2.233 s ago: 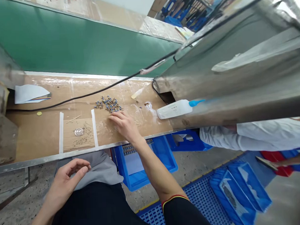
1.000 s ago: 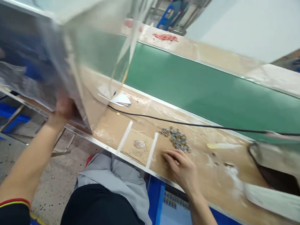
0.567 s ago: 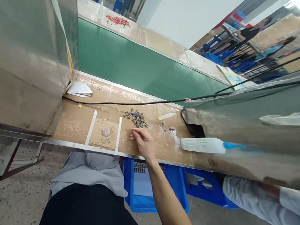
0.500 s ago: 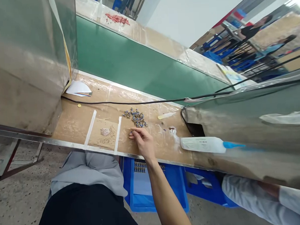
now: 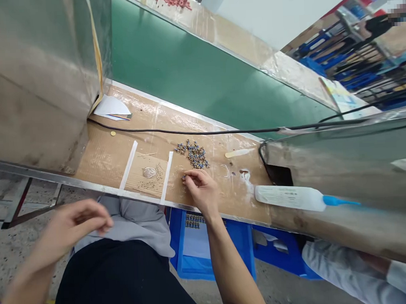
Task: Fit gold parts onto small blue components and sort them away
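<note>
My right hand point(image 5: 203, 191) is closed in a pinch over the brown work surface, thumb against forefinger. At its fingertips shows a small blue-and-gold metal part point(image 5: 183, 177). Just beyond lies a pile of similar small parts point(image 5: 197, 156). My left hand point(image 5: 80, 222) is in the air in front of the bench edge, left of my lap. It is blurred, its fingers loosely bent and apart from the thumb, with nothing visible in it. Between the hands, a cardboard patch point(image 5: 147, 183) between white tape strips holds scattered tiny bits and a small clear round piece point(image 5: 149, 172).
A white bottle with a blue nozzle point(image 5: 290, 198) lies at the right. Below the bench edge, a blue tray point(image 5: 213, 270) holds rows of small parts. A black cable point(image 5: 188, 133) crosses the bench. A person's sleeve point(image 5: 339, 262) is at lower right.
My left hand has come into view from the lower left. My right hand keeps its pinch near the pile. The view has shifted, so the bench sits slightly further right.
</note>
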A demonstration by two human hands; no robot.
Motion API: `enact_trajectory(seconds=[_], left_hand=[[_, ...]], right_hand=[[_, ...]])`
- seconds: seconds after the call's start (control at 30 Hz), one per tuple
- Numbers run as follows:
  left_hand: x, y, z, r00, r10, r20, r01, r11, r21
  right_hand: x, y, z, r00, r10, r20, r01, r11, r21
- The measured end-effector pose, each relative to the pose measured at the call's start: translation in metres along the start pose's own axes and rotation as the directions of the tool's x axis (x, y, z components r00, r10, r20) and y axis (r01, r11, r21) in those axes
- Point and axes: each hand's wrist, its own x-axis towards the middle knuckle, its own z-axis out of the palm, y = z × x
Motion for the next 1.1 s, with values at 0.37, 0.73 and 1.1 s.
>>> enact_trajectory(seconds=[0.37,0.73,1.1], left_hand=[[0.071,-0.04,0.079,0.989,0.036,-0.14,-0.072,0.962,-0.264],[0.081,-0.05,0.082,0.978,0.074,-0.195,-0.118,0.967,-0.227],[0.079,-0.052,0.084,0.975,0.088,-0.205,-0.133,0.968,-0.215]], right_hand=[[-0.008,-0.002,0.002,0.955,-0.297,-0.002,0.286,0.921,-0.266],[-0.019,-0.064,0.03,0.875,-0.478,-0.076,0.463,0.873,-0.153],[-0.01,-0.071,0.061,0.796,-0.605,0.036,0.597,0.773,-0.216]])
